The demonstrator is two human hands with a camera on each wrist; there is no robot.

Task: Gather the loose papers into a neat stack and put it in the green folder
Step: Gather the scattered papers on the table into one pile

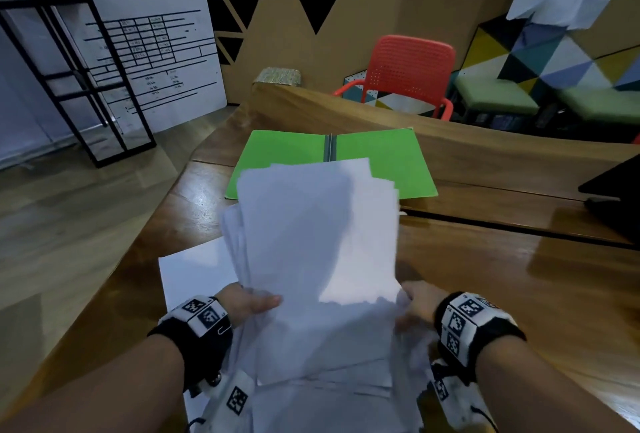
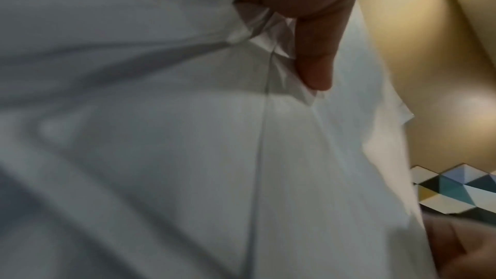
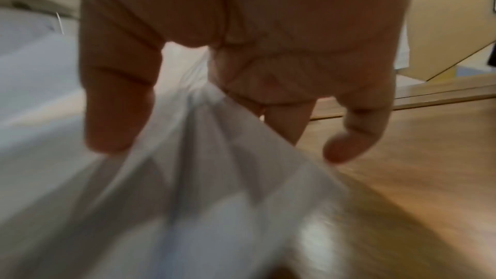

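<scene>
A loose bundle of white papers (image 1: pixel 318 242) is raised off the wooden table, its sheets fanned and uneven at the edges. My left hand (image 1: pixel 249 302) grips its left side, thumb on top; in the left wrist view the thumb (image 2: pixel 314 56) presses crumpled paper (image 2: pixel 188 156). My right hand (image 1: pixel 417 304) pinches the right side, and the right wrist view shows the sheets (image 3: pixel 201 188) bunched between thumb and fingers (image 3: pixel 351 135). The green folder (image 1: pixel 377 162) lies open and flat just beyond the bundle. One white sheet (image 1: pixel 190 276) stays on the table under my left hand.
The wooden table (image 1: pixel 519 294) runs right, with a raised ledge behind the folder. A black object (image 1: pixel 613 190) sits at the right edge. A red chair (image 1: pixel 408 68) stands behind the table and a black metal frame (image 1: pixel 79 86) on the floor at left.
</scene>
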